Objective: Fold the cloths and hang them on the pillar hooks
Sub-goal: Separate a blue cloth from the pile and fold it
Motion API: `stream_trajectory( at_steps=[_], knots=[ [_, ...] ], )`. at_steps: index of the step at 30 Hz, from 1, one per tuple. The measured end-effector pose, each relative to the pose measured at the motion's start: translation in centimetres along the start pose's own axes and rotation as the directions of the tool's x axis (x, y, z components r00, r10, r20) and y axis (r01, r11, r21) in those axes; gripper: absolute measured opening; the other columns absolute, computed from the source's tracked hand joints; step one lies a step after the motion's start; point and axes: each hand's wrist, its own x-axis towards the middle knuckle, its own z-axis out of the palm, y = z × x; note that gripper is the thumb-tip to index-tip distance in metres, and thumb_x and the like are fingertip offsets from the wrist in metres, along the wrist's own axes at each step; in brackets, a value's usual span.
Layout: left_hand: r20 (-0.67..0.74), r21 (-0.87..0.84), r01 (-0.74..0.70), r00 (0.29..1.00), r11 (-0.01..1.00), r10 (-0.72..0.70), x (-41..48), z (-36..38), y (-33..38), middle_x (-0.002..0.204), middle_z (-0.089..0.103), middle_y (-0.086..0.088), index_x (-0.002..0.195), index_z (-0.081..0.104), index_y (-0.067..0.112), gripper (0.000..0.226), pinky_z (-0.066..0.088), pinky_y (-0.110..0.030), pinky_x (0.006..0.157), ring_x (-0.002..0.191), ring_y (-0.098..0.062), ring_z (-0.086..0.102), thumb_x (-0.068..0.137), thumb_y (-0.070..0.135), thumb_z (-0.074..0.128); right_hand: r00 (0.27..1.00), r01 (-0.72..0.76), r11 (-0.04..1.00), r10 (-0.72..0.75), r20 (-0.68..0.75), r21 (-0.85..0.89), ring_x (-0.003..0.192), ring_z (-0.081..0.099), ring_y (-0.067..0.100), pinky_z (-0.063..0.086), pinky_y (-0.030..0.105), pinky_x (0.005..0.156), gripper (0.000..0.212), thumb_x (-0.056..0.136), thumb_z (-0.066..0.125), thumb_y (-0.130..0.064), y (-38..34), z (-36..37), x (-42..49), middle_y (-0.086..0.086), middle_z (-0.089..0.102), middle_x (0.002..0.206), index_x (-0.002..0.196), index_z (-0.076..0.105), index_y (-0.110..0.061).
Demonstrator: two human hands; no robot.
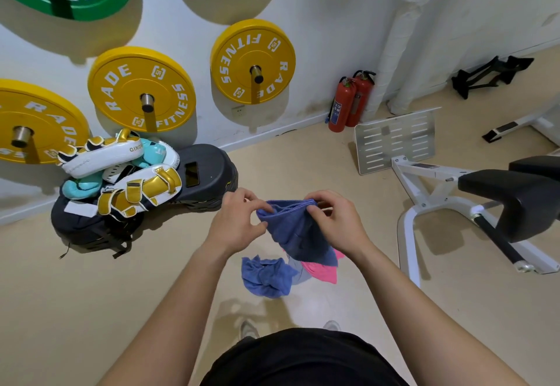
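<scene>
A blue cloth [298, 231] hangs in front of me, held up by its top edge. My left hand [239, 219] pinches its left corner and my right hand [336, 219] pinches its right corner, the two hands close together. On the floor below lie a crumpled blue cloth [266, 276], a pink cloth [324, 272] and a grey cloth [298, 270], partly hidden behind the held one. A white wrapped pillar [403, 52] stands at the back right; no hooks show on it.
Yellow and green weight plates [142, 88] hang on the wall pegs. Boxing pads [121, 170] lie on black step platforms [209, 173] at the left, with a phone [191, 174]. Two red fire extinguishers [348, 103] stand in the corner. A white bench frame [439, 191] is at the right.
</scene>
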Motion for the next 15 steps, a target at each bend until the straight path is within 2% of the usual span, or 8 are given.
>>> stream_trajectory(
  at_steps=[2,4,6,9,12,15],
  knots=[
    [0.101,0.162,-0.039,0.995,0.986,0.023,-0.1,0.0,-0.8,0.114,0.049,0.011,0.111,0.070,0.039,0.029,0.047,-0.032,0.085,0.112,-0.017,0.041,0.083,0.036,0.070,1.000,0.005,1.000,-0.005,0.000,-0.004,0.088,0.064,0.008,0.052,0.021,0.077,0.017,0.090,0.061,-0.008,-0.1,-0.4,0.3,-0.011,0.069,0.098,0.093,0.071,-0.022],
    [0.113,0.236,-0.088,0.992,0.968,0.063,-0.4,-0.2,-1.4,0.116,0.051,0.009,0.115,0.068,0.035,0.031,0.049,-0.033,0.084,0.112,-0.019,0.044,0.085,0.039,0.068,1.000,0.006,0.999,-0.006,0.004,-0.038,0.087,0.064,0.007,0.050,0.020,0.076,0.017,0.090,0.061,-0.008,0.1,-0.8,0.5,-0.011,0.069,0.095,0.092,0.071,-0.021],
    [-0.001,0.259,-0.151,0.988,0.954,0.156,-0.6,-0.8,-1.9,0.109,0.056,0.008,0.110,0.069,0.031,0.027,0.053,-0.036,0.078,0.105,-0.019,0.049,0.083,0.037,0.069,1.000,-0.020,0.995,0.021,0.001,-0.095,0.084,0.064,0.006,0.049,0.020,0.074,0.015,0.089,0.061,-0.008,0.5,-1.3,0.7,-0.010,0.070,0.089,0.089,0.070,-0.020],
    [-0.177,0.271,-0.239,0.940,0.933,0.292,-0.5,-2.3,-1.5,0.100,0.059,0.010,0.097,0.067,0.027,0.020,0.050,-0.028,0.067,0.094,-0.014,0.054,0.081,0.038,0.071,0.995,-0.101,0.981,0.103,0.002,-0.164,0.077,0.064,0.010,0.049,0.027,0.072,0.011,0.090,0.062,-0.010,1.0,-1.6,1.0,-0.007,0.070,0.080,0.086,0.068,-0.018],
    [-0.195,0.179,-0.273,0.932,0.945,0.306,-0.5,-3.3,0.0,0.087,0.058,0.012,0.088,0.060,0.023,0.019,0.043,-0.024,0.065,0.080,-0.010,0.051,0.082,0.038,0.071,0.996,-0.093,0.981,0.095,0.003,-0.171,0.082,0.064,0.014,0.048,0.026,0.072,0.011,0.091,0.059,-0.010,0.6,-1.3,1.5,-0.003,0.069,0.087,0.087,0.064,-0.019],
    [-0.211,-0.097,-0.147,0.970,0.984,0.124,-0.4,-3.8,0.9,0.076,0.059,0.008,0.085,0.054,0.024,0.020,0.049,-0.032,0.061,0.070,-0.012,0.055,0.084,0.030,0.073,0.999,-0.039,0.997,0.040,0.010,-0.073,0.080,0.060,0.005,0.042,0.016,0.067,0.014,0.093,0.055,-0.011,-1.0,-1.5,1.9,-0.006,0.065,0.086,0.085,0.059,-0.021]
  ],
)
